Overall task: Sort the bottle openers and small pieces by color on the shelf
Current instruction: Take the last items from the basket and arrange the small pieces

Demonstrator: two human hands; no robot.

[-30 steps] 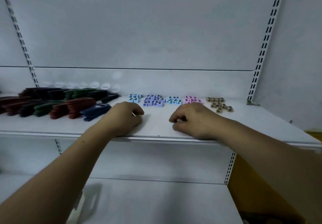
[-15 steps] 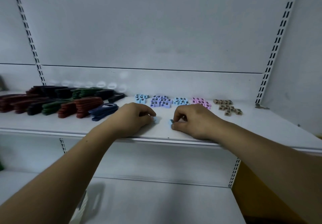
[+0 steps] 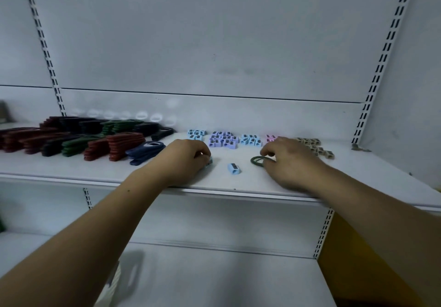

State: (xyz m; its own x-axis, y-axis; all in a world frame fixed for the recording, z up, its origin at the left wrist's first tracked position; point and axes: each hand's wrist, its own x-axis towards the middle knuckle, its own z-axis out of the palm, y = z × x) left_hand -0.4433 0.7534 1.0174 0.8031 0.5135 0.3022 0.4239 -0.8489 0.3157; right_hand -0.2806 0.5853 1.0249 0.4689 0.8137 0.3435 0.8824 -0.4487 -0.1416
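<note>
I am working along the white shelf (image 3: 71, 170), where the bottle openers (image 3: 114, 145) are lying in stacked rows of red, green, dark and blue at my left. They are looking flat, stiff and light to me, best taken across the handle. The small pieces (image 3: 223, 139) are sitting in colour clusters near the back, to the right of the openers: pale blue, lilac, pale blue again, pink and tan. I am judging them hard, smooth, very light plastic, likely to skid if pushed, so I am favouring a fingertip pinch on two flat sides. My left hand (image 3: 183, 161) is resting at the shelf front with its fingers curled, pinching one held blue piece (image 3: 210, 161) at the tips. My right hand (image 3: 291, 163) is bending its fingers down onto the dark green ring (image 3: 256, 161); whether it is gripping or only touching, I cannot tell. Between my hands a loose blue piece (image 3: 233, 168) is lying alone on the shelf, apart from both.
</note>
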